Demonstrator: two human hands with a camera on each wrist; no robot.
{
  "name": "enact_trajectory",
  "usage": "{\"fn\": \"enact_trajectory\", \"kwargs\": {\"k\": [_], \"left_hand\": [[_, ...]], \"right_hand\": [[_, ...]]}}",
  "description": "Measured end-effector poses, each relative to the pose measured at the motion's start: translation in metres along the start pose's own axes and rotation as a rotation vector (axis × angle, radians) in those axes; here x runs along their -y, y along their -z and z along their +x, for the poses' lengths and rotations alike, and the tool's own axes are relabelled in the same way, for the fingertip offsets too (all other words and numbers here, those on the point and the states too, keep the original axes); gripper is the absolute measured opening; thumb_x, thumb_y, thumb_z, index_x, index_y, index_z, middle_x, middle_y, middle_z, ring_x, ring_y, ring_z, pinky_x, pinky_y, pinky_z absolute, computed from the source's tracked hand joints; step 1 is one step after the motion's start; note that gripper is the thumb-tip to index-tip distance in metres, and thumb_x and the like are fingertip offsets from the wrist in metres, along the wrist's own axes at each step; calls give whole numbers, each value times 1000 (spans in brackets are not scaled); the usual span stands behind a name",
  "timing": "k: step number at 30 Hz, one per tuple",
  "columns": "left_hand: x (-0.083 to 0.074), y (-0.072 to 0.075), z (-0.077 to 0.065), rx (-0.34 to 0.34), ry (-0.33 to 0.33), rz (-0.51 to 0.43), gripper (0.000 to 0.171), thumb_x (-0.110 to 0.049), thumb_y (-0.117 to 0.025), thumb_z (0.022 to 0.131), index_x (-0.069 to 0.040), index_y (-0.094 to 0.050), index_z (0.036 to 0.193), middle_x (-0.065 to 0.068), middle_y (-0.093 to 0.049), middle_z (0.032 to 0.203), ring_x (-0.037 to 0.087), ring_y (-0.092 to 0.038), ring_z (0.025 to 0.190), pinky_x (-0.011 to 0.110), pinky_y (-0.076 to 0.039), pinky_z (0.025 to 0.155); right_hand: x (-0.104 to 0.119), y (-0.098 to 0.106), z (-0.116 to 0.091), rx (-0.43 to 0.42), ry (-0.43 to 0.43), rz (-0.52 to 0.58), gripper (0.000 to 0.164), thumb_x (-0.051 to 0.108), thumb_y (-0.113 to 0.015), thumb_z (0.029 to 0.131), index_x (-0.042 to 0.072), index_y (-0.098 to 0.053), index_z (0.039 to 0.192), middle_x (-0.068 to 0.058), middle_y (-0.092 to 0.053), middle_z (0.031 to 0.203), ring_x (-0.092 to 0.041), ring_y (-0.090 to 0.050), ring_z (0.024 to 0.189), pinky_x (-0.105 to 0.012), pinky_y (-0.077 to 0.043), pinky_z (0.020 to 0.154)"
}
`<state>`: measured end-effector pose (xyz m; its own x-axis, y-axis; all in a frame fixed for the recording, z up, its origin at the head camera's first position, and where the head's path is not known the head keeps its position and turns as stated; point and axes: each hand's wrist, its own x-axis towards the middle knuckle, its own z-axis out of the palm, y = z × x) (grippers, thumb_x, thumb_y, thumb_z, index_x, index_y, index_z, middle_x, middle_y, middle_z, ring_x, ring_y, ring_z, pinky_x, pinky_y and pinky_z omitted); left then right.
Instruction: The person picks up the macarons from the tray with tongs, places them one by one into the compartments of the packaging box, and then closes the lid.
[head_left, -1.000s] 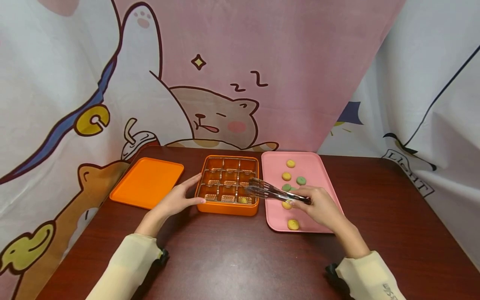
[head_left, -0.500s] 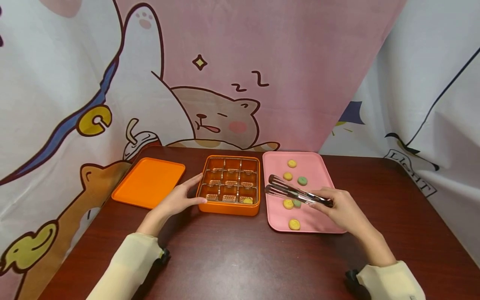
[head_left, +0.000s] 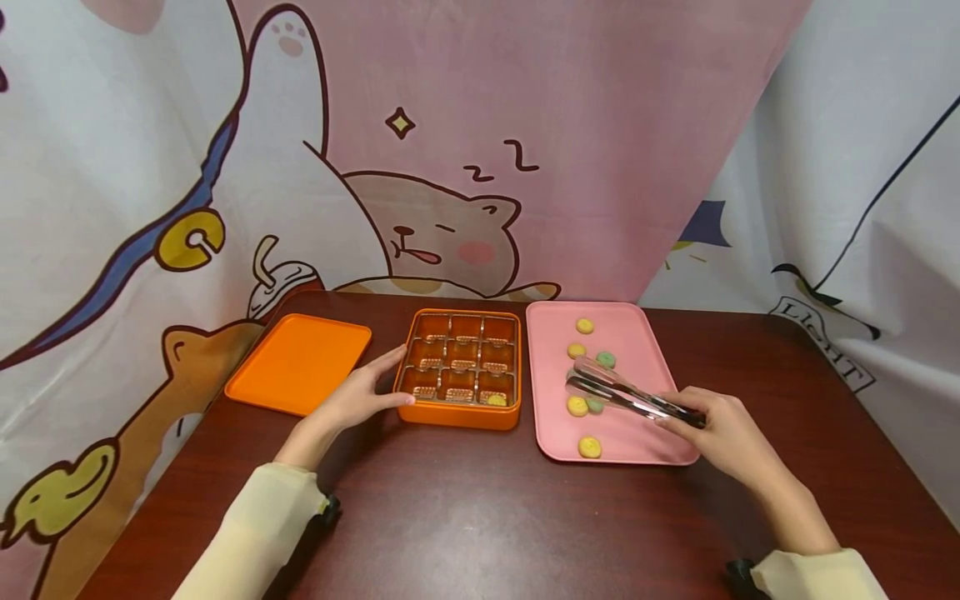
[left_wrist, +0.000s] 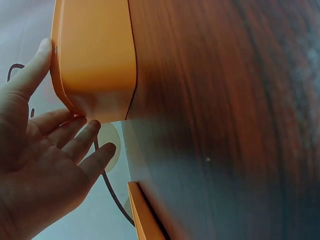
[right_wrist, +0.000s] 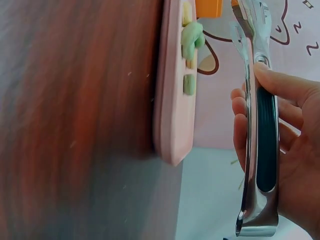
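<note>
My right hand holds metal tongs with dark grip panels, thumb on one arm and fingers on the other in the right wrist view. In the head view the tong tips are parted over the pink tray. Round yellow cookies and green ones lie on it; the tongs partly hide some. My left hand touches the left side and front-left corner of the orange box, fingers extended. Inside the box a clear divider forms several compartments; a yellow cookie lies in the front-right one.
An orange lid lies flat on the dark wooden table, left of the box. The tray stands close to the box's right side. A patterned cartoon curtain hangs behind the table's back edge.
My right hand has drawn the tongs rightward from above the box to over the tray. The yellow cookie in the front-right compartment is now uncovered. My left hand stays at the box.
</note>
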<state>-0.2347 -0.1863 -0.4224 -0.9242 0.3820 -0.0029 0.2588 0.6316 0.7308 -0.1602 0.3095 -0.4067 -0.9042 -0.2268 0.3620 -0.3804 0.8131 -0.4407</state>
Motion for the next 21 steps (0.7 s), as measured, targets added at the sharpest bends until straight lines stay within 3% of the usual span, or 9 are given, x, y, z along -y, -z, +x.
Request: {"fn": "enact_trajectory", "kwargs": {"k": [8, 21], "left_hand": [[0, 1, -1, 8, 4, 15, 87, -28, -74, 90, -6, -25, 158, 15, -24, 166, 39, -24, 152, 61, -24, 120], [-1, 1, -1, 11, 4, 20, 87, -28, -74, 90, -5, -25, 158, 17, -24, 165, 39, -25, 151, 61, -24, 119]], "right_hand": [[-15, 0, -11, -31, 18, -9, 28, 3, -84, 74, 2, -77, 101, 0, -71, 85, -1, -50, 69, -13, -38, 59], [-30, -2, -24, 7, -33, -44, 29, 9, -85, 75, 4, -77, 103, -3, -75, 91, 3, -52, 74, -15, -40, 61]]}}
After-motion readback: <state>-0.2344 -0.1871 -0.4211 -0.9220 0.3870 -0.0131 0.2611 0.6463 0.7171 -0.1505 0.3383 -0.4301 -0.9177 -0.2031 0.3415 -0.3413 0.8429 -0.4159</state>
